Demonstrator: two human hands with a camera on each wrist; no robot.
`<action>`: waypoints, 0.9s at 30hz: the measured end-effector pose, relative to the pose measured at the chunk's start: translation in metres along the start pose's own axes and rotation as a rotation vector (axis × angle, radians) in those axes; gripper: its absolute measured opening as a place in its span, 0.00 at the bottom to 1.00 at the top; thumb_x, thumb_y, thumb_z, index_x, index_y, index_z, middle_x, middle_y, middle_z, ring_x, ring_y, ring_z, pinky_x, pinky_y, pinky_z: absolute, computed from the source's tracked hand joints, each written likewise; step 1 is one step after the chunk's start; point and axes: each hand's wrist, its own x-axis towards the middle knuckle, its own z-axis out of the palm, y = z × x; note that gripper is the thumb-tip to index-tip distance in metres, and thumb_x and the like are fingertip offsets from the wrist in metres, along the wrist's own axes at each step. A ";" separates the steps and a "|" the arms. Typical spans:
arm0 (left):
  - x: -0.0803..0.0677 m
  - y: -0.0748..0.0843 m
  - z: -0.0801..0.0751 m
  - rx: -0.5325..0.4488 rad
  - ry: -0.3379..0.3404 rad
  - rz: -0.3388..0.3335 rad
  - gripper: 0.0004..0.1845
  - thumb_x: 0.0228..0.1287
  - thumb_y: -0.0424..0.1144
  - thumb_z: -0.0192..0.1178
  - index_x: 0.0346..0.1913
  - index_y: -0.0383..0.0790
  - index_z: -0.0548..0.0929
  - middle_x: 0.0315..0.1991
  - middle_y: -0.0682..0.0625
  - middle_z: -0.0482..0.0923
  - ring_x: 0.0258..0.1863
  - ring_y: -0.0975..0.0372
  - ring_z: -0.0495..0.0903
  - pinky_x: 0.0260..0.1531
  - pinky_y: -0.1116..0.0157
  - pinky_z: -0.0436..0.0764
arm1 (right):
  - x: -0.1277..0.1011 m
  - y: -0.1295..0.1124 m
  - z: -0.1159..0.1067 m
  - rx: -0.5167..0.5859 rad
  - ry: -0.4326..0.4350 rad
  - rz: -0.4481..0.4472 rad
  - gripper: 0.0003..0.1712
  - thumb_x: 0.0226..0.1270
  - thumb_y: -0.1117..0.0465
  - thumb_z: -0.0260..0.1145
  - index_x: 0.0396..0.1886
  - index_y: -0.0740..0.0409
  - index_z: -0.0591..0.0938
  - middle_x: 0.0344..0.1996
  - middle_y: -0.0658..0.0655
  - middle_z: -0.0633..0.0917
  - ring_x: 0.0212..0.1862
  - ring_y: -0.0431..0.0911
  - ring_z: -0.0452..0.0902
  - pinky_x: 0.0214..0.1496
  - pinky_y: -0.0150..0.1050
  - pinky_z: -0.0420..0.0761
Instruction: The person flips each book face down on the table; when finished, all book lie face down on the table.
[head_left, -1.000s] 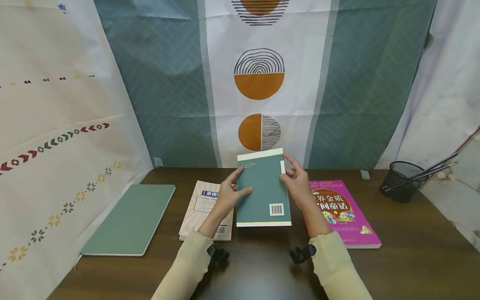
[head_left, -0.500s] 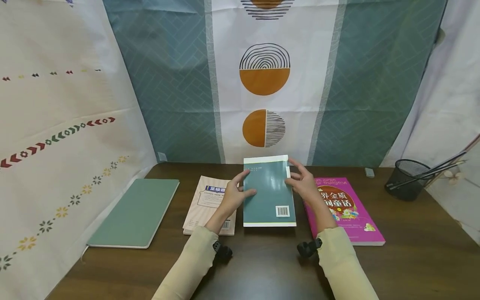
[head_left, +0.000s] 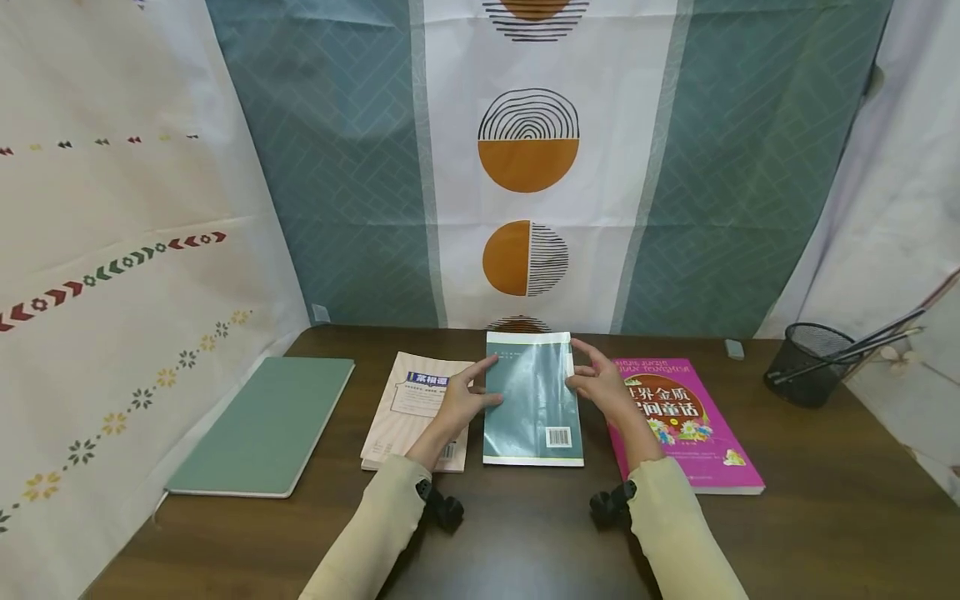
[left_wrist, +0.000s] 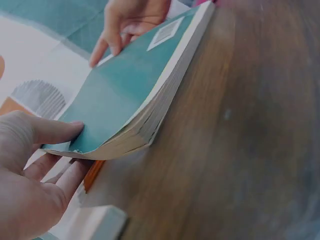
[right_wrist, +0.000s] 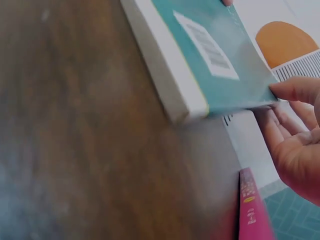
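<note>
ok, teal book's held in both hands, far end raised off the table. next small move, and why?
Probably lower the far end flat. The teal book rests on the table only at its near edge, while the left hand and right hand pinch its sides, between the beige book and pink book.

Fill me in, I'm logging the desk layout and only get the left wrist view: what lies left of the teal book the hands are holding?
Observer: A cream book lies flat just left of the teal book, partly under the left hand.
Operator: Anything beyond that one?
Observer: A plain green notebook lies farther left, apart from the cream book.
Operator: And on the far right of the desk?
Observer: A black mesh pen cup stands near the back right corner, with pens leaning out of it.
</note>
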 end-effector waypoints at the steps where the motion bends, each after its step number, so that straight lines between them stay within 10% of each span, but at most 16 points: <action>1: 0.001 0.000 -0.001 -0.001 -0.002 -0.010 0.37 0.56 0.24 0.65 0.69 0.48 0.71 0.75 0.43 0.59 0.47 0.51 0.81 0.39 0.70 0.80 | 0.001 0.001 0.000 -0.011 -0.004 0.006 0.42 0.63 0.71 0.62 0.76 0.50 0.60 0.43 0.61 0.80 0.46 0.40 0.77 0.64 0.52 0.76; 5: 0.000 -0.002 -0.006 0.009 -0.017 0.003 0.36 0.56 0.26 0.66 0.69 0.50 0.72 0.75 0.42 0.59 0.43 0.57 0.79 0.38 0.70 0.80 | 0.004 0.003 -0.002 -0.027 -0.027 0.021 0.42 0.63 0.70 0.62 0.76 0.51 0.59 0.37 0.52 0.76 0.47 0.40 0.74 0.69 0.55 0.71; 9: 0.000 -0.004 -0.008 0.022 -0.020 0.041 0.36 0.56 0.27 0.68 0.68 0.51 0.73 0.74 0.39 0.60 0.39 0.61 0.79 0.35 0.71 0.79 | 0.006 0.005 -0.003 -0.060 -0.044 -0.006 0.42 0.64 0.70 0.62 0.76 0.53 0.59 0.49 0.65 0.83 0.46 0.38 0.76 0.62 0.44 0.77; 16: 0.000 -0.014 -0.001 0.090 0.016 -0.004 0.36 0.56 0.25 0.66 0.69 0.46 0.71 0.67 0.38 0.71 0.54 0.47 0.80 0.45 0.62 0.83 | 0.003 0.015 -0.002 -0.119 -0.074 0.001 0.41 0.66 0.67 0.62 0.76 0.57 0.58 0.63 0.73 0.74 0.66 0.61 0.70 0.69 0.53 0.70; 27: -0.003 -0.014 0.006 0.095 -0.022 -0.030 0.38 0.54 0.22 0.66 0.70 0.34 0.68 0.72 0.34 0.62 0.71 0.43 0.63 0.65 0.54 0.71 | -0.002 0.021 0.003 -0.236 -0.048 -0.006 0.35 0.62 0.70 0.63 0.70 0.71 0.65 0.60 0.75 0.75 0.57 0.61 0.76 0.56 0.45 0.79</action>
